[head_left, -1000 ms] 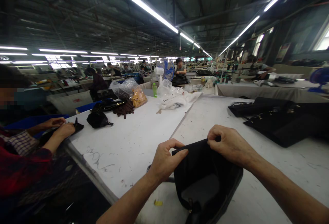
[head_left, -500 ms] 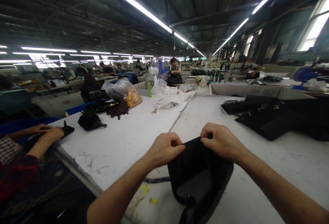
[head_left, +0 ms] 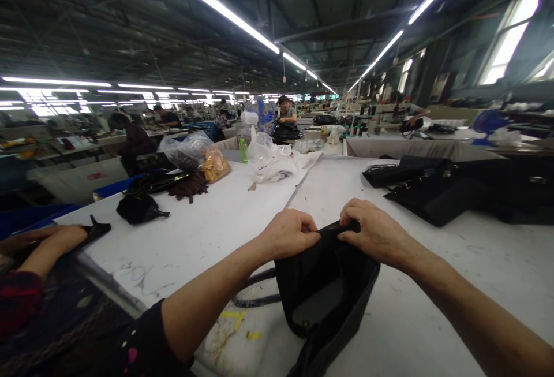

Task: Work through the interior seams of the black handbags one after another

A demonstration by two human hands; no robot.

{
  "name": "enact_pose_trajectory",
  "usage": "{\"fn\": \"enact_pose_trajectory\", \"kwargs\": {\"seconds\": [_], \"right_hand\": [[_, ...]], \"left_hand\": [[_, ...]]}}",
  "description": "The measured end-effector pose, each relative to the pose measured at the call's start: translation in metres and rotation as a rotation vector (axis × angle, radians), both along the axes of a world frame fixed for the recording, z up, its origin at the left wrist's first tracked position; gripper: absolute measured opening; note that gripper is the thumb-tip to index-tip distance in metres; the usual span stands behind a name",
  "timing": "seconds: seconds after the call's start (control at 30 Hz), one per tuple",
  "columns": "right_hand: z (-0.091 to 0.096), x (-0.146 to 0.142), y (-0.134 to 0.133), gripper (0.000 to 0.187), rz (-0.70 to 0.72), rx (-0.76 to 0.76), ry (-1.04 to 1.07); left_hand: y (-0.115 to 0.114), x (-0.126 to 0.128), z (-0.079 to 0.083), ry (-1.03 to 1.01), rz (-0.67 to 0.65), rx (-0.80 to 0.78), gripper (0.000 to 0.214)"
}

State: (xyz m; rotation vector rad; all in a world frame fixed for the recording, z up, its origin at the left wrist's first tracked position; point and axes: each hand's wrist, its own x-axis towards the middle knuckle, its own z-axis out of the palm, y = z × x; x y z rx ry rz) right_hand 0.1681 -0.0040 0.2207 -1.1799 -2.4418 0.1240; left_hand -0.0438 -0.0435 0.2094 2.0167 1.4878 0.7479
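A black bag (head_left: 329, 296) stands on the white table in front of me, its mouth facing me so that the dark inside shows. My left hand (head_left: 292, 232) pinches the far rim between thumb and fingers. Close beside it on the same rim, my right hand (head_left: 367, 230) grips the edge, thumb inside the pinch. A black strap (head_left: 257, 302) loops out to the left of the bag and lies on the table. The bag's underside and far wall are hidden from me.
Flat black bags (head_left: 450, 186) lie at the right. Farther back are white plastic wrapping (head_left: 274, 163), a green bottle (head_left: 243, 150), an orange packet (head_left: 215, 164) and a small black pouch (head_left: 139, 208). At the left edge a co-worker's hands (head_left: 58, 244) handle black fabric.
Both hands stay on the rim and have come slightly closer together. The bag is a little farther left in view and the view has turned slightly right.
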Motion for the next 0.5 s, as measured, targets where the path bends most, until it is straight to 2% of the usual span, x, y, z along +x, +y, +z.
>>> {"fn": "enact_pose_trajectory", "kwargs": {"seconds": [0.1, 0.2, 0.5], "right_hand": [[0.0018, -0.0014, 0.0023, 0.005, -0.016, 0.03, -0.019], [0.004, -0.0008, 0.0046, 0.01, -0.021, 0.033, -0.025], [0.0091, -0.0029, 0.0028, 0.012, -0.088, 0.014, -0.039]], "left_hand": [[0.0024, 0.0005, 0.0026, -0.003, -0.053, -0.049, 0.023], [0.0038, 0.0008, 0.004, 0.0, -0.084, -0.062, 0.027], [0.0038, -0.0011, 0.0013, -0.046, -0.098, -0.081, 0.027]]}}
